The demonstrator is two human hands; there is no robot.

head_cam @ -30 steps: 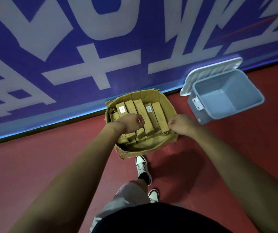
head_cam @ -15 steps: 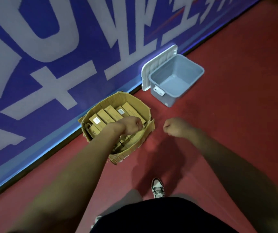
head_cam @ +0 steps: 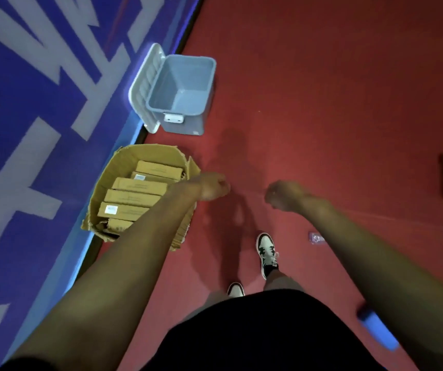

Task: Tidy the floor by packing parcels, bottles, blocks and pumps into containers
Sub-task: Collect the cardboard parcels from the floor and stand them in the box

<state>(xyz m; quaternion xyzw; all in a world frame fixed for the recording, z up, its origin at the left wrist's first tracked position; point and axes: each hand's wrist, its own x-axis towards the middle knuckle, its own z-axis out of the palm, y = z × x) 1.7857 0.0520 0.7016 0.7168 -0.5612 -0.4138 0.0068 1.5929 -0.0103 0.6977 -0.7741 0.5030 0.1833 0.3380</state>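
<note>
Parcels (head_cam: 134,195) are left packed in rows inside the cardboard box (head_cam: 124,162) by the wall. Both hands have been drawn back from it: the left hand (head_cam: 212,187) and right hand (head_cam: 286,195) are held clenched and empty over the floor. Packing there seems finished; the open grey bin (head_cam: 185,127) remains unfilled.
</note>
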